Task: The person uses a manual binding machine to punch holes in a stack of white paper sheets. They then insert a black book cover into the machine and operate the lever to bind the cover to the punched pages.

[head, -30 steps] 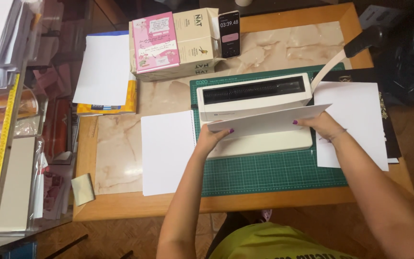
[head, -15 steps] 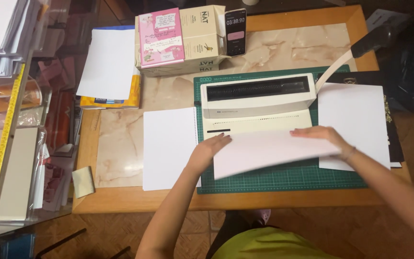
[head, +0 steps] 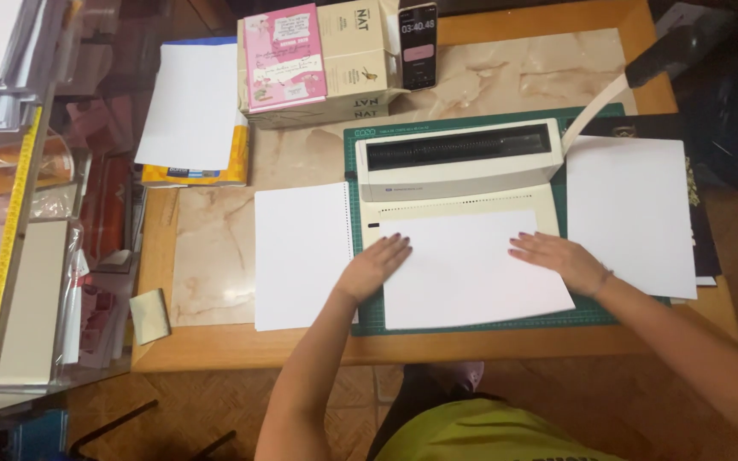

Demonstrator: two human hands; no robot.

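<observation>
White paper dominates the table. At the far left edge a loose sheet (head: 188, 107) lies on an orange packet (head: 237, 158). Next comes a punched stack of sheets (head: 301, 256), flat on the marble tabletop (head: 211, 256), its holed edge toward the green cutting mat (head: 608, 312).

Left hand (head: 377, 266) rests palm down, fingers spread and flat, on the left edge of the working sheet (head: 471, 273); it grips nothing, only presses. The working sheet lies on the mat directly in front of the binding machine (head: 459, 162), with its long axis running left to right, parallel to the machine's slot (its far edge sits just short of the row of punch holes). It is slightly skewed, the right end lower.

Right hand (head: 561, 260) lies equally flat and open on the sheet's right portion, holding nothing. Both hands are about equally near the sheet, and the machine lies straight ahead of them.

Further right, another white stack (head: 629, 213) sits on a dark cover (head: 704, 230). The machine's lever (head: 634, 72) angles up to the right. Behind stand a cardboard box (head: 360, 60) bearing a pink book (head: 284, 55), and a phone (head: 418, 43).
</observation>
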